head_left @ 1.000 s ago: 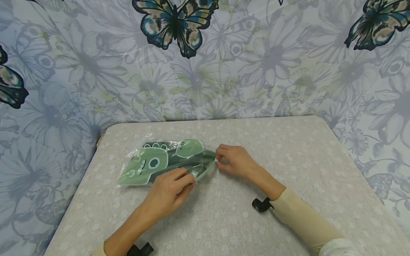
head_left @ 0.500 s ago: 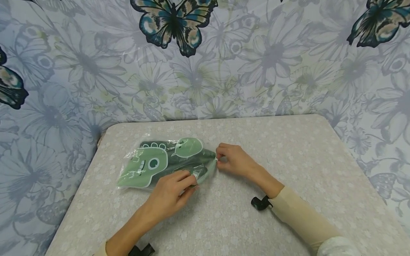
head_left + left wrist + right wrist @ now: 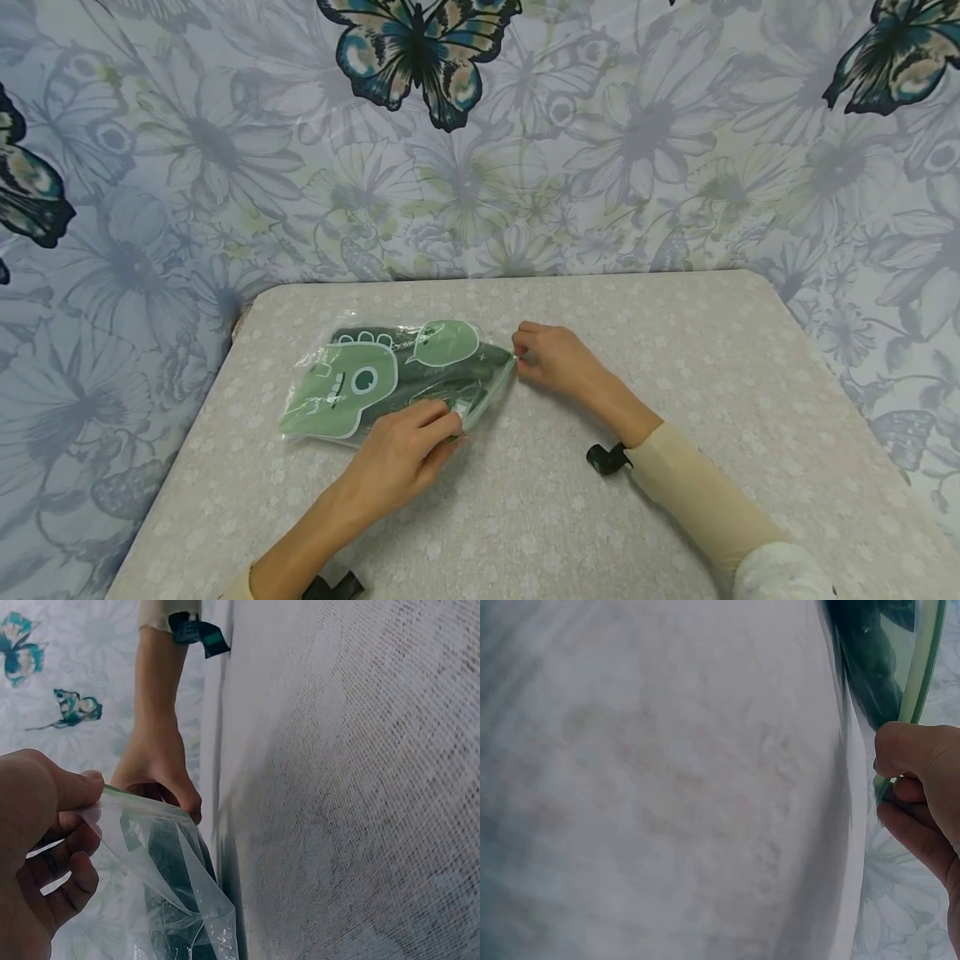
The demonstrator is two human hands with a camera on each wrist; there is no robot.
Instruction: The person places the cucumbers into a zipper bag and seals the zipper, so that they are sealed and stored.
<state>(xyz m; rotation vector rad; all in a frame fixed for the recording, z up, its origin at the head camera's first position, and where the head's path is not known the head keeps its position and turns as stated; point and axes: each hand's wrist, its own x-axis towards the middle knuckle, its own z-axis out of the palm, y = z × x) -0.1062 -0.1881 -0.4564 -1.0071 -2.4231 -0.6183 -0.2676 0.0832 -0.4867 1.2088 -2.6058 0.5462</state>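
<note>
A clear zip bag [image 3: 371, 387] with a light green cartoon dinosaur print lies left of the table's middle, and dark green shows through it. Its green-edged mouth faces right and slants between both hands. At the near end of that edge, the left hand [image 3: 408, 446] pinches the plastic between thumb and forefinger; in the left wrist view its other fingers [image 3: 79, 889] are loosely curled. The right hand [image 3: 558, 362] grips the far end of the edge. In the right wrist view, thumb and fingers close on the green zip strip [image 3: 924, 667].
A pale patterned cloth covers the table [image 3: 637, 333]. Behind it hangs a backdrop [image 3: 480, 192] printed with flowers and butterflies. Black wrist devices sit at both cuffs, the right one [image 3: 606, 459] standing out over the table.
The right hand has shifted slightly away from the person, drawing the far end of the bag's mouth along with it. The left hand stays nearly in place.
</note>
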